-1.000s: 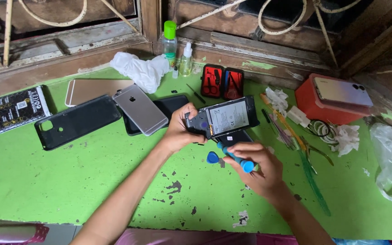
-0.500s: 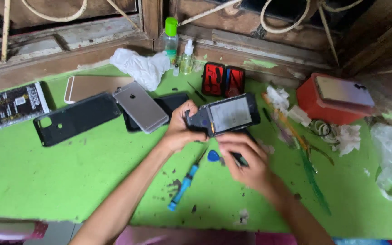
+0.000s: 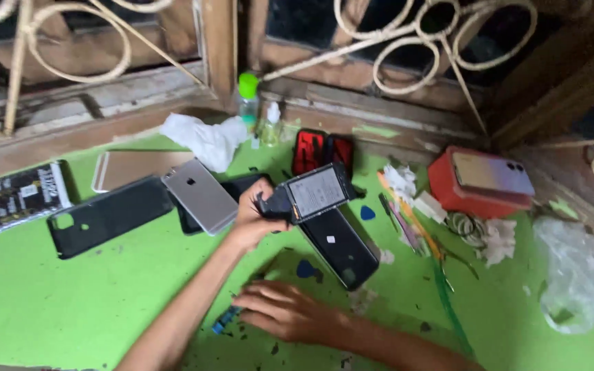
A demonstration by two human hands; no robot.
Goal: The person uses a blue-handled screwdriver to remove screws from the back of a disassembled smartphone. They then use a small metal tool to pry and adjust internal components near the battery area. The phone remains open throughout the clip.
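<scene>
- I am watching the left hand (image 3: 250, 223) gripping an opened phone (image 3: 309, 196) by its left end, fingers clamped on it, holding it tilted above the green desk (image 3: 49, 302).
- The phone is facing the camera with its pale inner panel showing; it is hanging just over a black phone back (image 3: 340, 247) that is lying flat on the desk.
- The right hand (image 3: 284, 312) is lying palm down on the desk, near the bottom of the view, fingers stretched out and close together; I cannot tell whether it is gripping anything.
- A blue screwdriver (image 3: 227, 320) is poking out from under the right hand's fingertips, touching them or just beside them.
- A blue pick (image 3: 306, 269) is lying between the two hands, near the black phone back; a second blue pick (image 3: 367, 213) is sitting further right.
- A silver phone (image 3: 201, 196) is lying face down just left of the left hand, partly over a black case (image 3: 108, 214).
- A red tool pouch (image 3: 322, 150) is standing open behind the opened phone.
- A red box (image 3: 462, 192) with a phone on top is sitting at the right, well apart from both hands.
- A green-capped bottle (image 3: 247, 103) is standing at the back edge by a white cloth (image 3: 204, 141).
</scene>
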